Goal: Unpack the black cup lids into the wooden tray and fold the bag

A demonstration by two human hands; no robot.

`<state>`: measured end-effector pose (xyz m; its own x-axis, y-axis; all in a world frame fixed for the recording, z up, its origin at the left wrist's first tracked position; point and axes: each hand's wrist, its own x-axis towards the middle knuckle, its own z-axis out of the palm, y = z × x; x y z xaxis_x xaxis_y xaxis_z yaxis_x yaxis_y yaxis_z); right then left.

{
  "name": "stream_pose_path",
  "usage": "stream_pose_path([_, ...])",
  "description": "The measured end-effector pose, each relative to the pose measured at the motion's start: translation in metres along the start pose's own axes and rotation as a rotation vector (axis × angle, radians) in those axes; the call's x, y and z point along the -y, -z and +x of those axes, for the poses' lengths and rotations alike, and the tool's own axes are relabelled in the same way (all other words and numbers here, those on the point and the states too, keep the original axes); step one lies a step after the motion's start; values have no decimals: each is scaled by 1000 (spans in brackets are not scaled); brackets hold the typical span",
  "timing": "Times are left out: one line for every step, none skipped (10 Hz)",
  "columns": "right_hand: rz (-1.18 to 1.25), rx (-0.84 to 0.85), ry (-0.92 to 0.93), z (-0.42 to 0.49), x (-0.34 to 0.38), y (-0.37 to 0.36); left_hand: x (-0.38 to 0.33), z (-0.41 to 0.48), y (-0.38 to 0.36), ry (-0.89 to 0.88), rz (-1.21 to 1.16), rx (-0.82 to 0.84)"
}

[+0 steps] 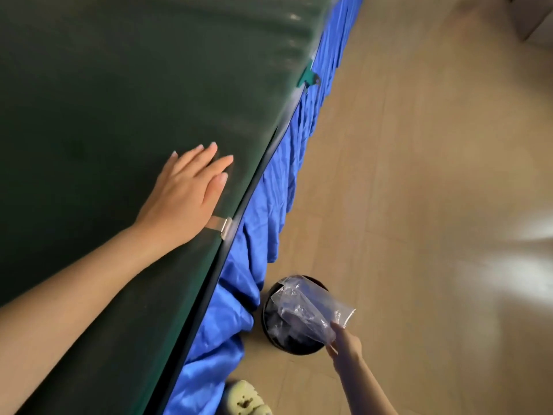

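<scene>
My right hand [344,344] is low beside the table and pinches a crumpled clear plastic bag [305,310]. The bag hangs over a round black bin [269,298] on the floor and looks see-through; I cannot tell if anything is inside it. My left hand [185,193] lies flat with fingers spread on the dark green table top [89,100], close to its edge. No black cup lids and no wooden tray show in this view.
A blue skirt cloth [269,187] hangs from the table edge down to the tan floor [419,175]. A green clip [308,77] and a metal clip [223,226] sit on the edge. A pale green shoe [248,399] is at the bottom.
</scene>
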<state>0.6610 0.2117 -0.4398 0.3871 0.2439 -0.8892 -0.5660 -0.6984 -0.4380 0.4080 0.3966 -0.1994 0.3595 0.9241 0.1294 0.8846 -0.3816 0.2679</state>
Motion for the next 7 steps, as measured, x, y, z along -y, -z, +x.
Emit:
stream_pose_path([-37,-19,32,25,-20,-22,1,1,-4,5,-10,-19])
stream_pose_path([325,10,-180,46,-39,-26,2,1,-6,10,-7,-20])
stream_pose_path([802,-517,-260,70,-45,-21,2,1,-8,20,-8,-17])
stream_pose_path([470,-226,-67,87,-50,-27,2,1,-9,21,0,-14])
stream_pose_path([-76,-117,61,78,-58,-15,5,3,-7,28,-1,1])
stream_pose_path([-253,-126,151,67,-51,-10,5,2,-7,23,10,10])
stream_pose_path([-232,-189,203,54,-26,0,5,3,-8,9,34,33])
